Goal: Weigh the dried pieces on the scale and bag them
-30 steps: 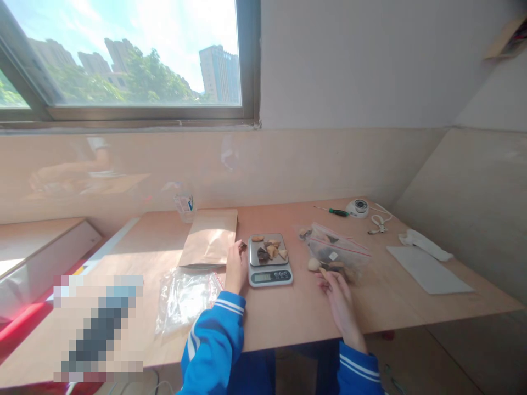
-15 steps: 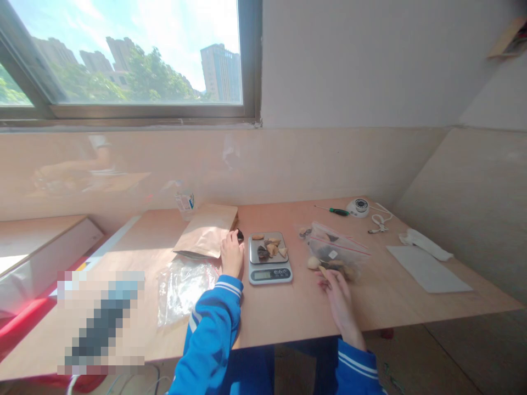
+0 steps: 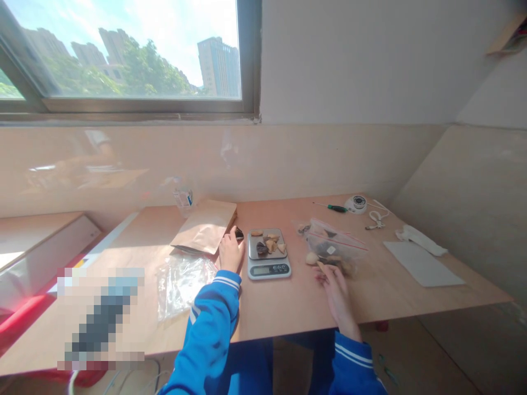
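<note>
Head view, landmark: the scale [image 3: 268,257] at mid-table.

1. Table [image 3: 391,296]: plywood top under the window; it bears everything listed below.
2. Paper bag [image 3: 205,233]: left of the scale and slightly behind it, lying flat with its mouth toward the person.
3. Clear bag [image 3: 183,291]: left of the scale and nearer the person, flat and crumpled.
4. Zip bag [image 3: 334,249]: right of the scale, holding mixed pieces, with a few loose pieces at its near edge.
5. Scale: pan loaded with several light and dark pieces. The display is too small to read.
6. Right hand [image 3: 335,288]: right of the scale, fingers on the loose pieces at the zip bag's near edge. Whether it grips one cannot be told.
7. Left hand [image 3: 230,253]: just left of the scale, fingers pinched on a dark piece [image 3: 239,235] held at the paper bag's mouth.

Step in hand, as judged: moving a weighed piece from the scale toward the paper bag. The next move calls for opening the bag mouth enough to admit the piece.

Change from one second ago: the left hand stood against the scale's edge; it now sits farther left and back, piece raised. The right hand is nearly unchanged.
</note>
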`<move>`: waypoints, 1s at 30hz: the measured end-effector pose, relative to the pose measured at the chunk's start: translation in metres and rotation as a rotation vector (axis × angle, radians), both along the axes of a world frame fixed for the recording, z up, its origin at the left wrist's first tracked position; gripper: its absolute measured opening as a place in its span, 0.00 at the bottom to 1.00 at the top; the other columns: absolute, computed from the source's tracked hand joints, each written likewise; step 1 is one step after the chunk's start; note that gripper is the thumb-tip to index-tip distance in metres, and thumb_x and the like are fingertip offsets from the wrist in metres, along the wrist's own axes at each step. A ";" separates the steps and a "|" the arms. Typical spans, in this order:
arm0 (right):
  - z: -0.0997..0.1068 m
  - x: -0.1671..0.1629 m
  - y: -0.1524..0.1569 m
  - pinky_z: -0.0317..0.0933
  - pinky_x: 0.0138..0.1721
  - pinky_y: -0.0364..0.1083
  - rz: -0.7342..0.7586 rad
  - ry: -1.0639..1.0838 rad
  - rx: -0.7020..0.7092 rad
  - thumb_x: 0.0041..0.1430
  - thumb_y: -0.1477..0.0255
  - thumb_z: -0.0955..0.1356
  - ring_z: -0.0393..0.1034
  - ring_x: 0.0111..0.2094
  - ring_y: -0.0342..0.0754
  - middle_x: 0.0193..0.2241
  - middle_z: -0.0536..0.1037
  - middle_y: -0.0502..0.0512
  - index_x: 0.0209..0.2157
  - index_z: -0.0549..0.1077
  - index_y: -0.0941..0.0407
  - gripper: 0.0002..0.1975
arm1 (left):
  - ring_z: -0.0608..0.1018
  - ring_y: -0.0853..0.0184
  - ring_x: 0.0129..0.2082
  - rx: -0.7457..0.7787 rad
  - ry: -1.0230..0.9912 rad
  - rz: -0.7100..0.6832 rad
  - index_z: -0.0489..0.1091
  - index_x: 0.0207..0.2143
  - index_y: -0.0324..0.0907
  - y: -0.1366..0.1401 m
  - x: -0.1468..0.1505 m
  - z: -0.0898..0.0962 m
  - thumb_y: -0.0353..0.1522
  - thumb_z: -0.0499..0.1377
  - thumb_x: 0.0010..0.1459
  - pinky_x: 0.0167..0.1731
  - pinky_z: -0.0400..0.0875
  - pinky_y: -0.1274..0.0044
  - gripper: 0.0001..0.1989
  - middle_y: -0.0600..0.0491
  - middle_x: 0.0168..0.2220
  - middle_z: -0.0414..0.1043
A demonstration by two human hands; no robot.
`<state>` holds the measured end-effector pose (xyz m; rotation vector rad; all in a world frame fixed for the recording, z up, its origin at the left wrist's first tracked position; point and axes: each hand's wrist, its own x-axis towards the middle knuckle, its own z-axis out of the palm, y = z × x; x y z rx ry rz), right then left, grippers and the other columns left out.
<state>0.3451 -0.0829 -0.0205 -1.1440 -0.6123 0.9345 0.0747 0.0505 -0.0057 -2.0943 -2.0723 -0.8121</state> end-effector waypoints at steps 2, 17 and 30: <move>-0.001 0.000 0.001 0.65 0.36 0.45 0.007 -0.022 -0.006 0.46 0.58 0.73 0.72 0.33 0.46 0.32 0.80 0.53 0.31 0.71 0.55 0.17 | 0.71 0.58 0.42 -0.021 0.029 -0.008 0.65 0.51 0.39 0.001 0.000 0.000 0.34 0.52 0.59 0.42 0.65 0.70 0.18 0.44 0.40 0.68; -0.006 0.002 0.003 0.67 0.42 0.49 0.036 -0.071 -0.003 0.46 0.57 0.73 0.74 0.38 0.50 0.36 0.80 0.56 0.34 0.74 0.56 0.19 | 0.74 0.66 0.43 0.067 -0.408 -0.525 0.70 0.44 0.44 -0.018 0.004 0.021 0.24 0.49 0.56 0.46 0.68 0.73 0.16 0.51 0.42 0.70; -0.002 0.001 0.004 0.67 0.43 0.50 0.025 -0.039 -0.027 0.43 0.56 0.74 0.74 0.38 0.51 0.35 0.80 0.56 0.33 0.73 0.56 0.21 | 0.75 0.72 0.32 -0.127 -0.717 -0.198 0.70 0.32 0.42 -0.030 -0.012 -0.007 0.22 0.46 0.50 0.35 0.76 0.78 0.15 0.55 0.29 0.70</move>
